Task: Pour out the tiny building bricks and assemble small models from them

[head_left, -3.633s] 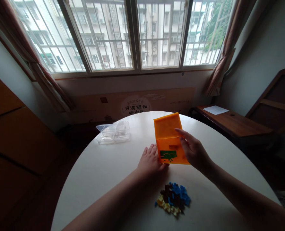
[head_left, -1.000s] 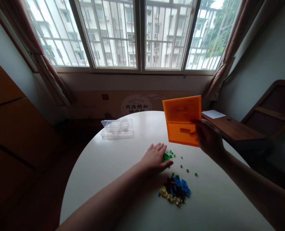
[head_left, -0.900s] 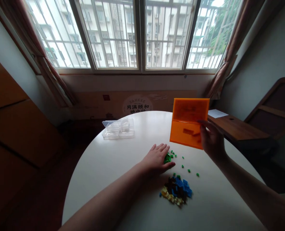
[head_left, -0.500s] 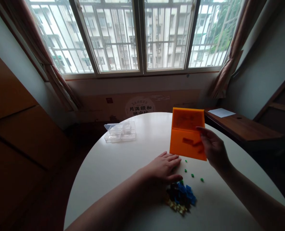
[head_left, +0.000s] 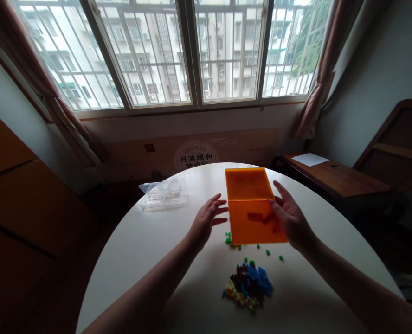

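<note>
An orange, see-through plastic case [head_left: 249, 185], opened flat with a fold line across its middle, is held up over the table by its right edge. My right hand [head_left: 291, 215] grips that edge, thumb on the near face, and dark shapes show through the lower panel. Close to the case's left edge is my left hand [head_left: 208, 220], fingers spread and holding nothing. Small green pieces [head_left: 228, 240] lie below the case, some partly hidden by it. Nearer to me sits a mixed pile of blue pieces [head_left: 260, 279], dark brown pieces [head_left: 239, 280] and pale yellow pieces [head_left: 239, 297].
A clear plastic divided box [head_left: 166, 195] with a raised lid stands at the left of the round white table [head_left: 139, 260]. Beyond the table on the right, a wooden bench [head_left: 345, 178] bears a white sheet [head_left: 310, 159]. A barred window is ahead.
My left hand has lifted off the table beside the pile and risen to the case's left side. The case, still in my right hand, is lower and tilted differently. The camera view has shifted.
</note>
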Demonstrator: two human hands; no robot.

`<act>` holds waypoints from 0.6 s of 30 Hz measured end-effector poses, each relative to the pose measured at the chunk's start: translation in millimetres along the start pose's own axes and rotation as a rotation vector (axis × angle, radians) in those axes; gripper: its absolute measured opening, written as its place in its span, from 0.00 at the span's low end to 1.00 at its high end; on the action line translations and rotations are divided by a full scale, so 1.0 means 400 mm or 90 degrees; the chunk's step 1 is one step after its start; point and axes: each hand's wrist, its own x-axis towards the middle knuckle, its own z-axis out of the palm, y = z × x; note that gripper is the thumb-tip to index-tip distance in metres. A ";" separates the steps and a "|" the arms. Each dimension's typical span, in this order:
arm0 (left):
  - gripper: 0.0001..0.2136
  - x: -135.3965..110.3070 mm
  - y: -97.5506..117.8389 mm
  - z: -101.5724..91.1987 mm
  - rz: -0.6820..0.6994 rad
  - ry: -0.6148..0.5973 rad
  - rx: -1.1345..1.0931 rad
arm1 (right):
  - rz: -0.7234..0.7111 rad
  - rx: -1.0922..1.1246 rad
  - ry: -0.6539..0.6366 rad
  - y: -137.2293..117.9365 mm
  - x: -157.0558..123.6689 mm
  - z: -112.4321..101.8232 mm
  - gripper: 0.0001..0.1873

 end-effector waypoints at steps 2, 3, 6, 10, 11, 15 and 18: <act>0.31 -0.004 0.030 0.007 -0.063 -0.049 -0.142 | 0.029 0.034 -0.045 -0.002 -0.014 0.023 0.36; 0.30 -0.008 0.043 0.009 -0.076 -0.067 -0.164 | 0.044 0.052 -0.063 -0.003 -0.020 0.034 0.34; 0.26 -0.018 0.067 0.012 -0.094 -0.055 -0.165 | 0.094 0.106 -0.084 -0.008 -0.031 0.060 0.31; 0.24 -0.019 0.062 0.002 -0.104 -0.015 -0.174 | 0.194 0.159 -0.080 -0.018 -0.034 0.073 0.24; 0.23 -0.016 0.059 -0.001 -0.109 -0.014 -0.177 | 0.220 0.171 -0.095 -0.020 -0.032 0.071 0.22; 0.20 -0.010 0.056 -0.012 -0.143 -0.009 -0.183 | 0.294 0.205 -0.166 -0.018 -0.024 0.052 0.19; 0.15 -0.010 0.062 -0.015 -0.151 -0.014 -0.178 | 0.319 0.182 -0.131 -0.013 -0.019 0.038 0.20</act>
